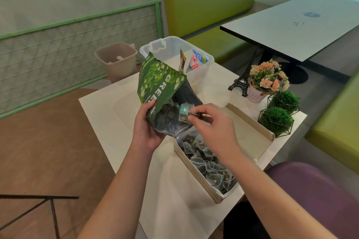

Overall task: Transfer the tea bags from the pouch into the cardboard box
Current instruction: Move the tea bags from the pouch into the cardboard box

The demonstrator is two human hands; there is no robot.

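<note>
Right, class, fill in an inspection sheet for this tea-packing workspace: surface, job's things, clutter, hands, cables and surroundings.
Surface: white table, bare at its left part.
Job's things: green pouch held tilted above the table; cardboard box lies open, with tea bags piled in its near end.
Clutter: clear plastic tub with packets, flower pot, small tower model, two green ball plants.
Hands: left hand grips the pouch; right hand pinches one tea bag at the pouch mouth.
Cables: nothing seen.
Surroundings: waste bin, green benches, grey table, purple seat.
</note>
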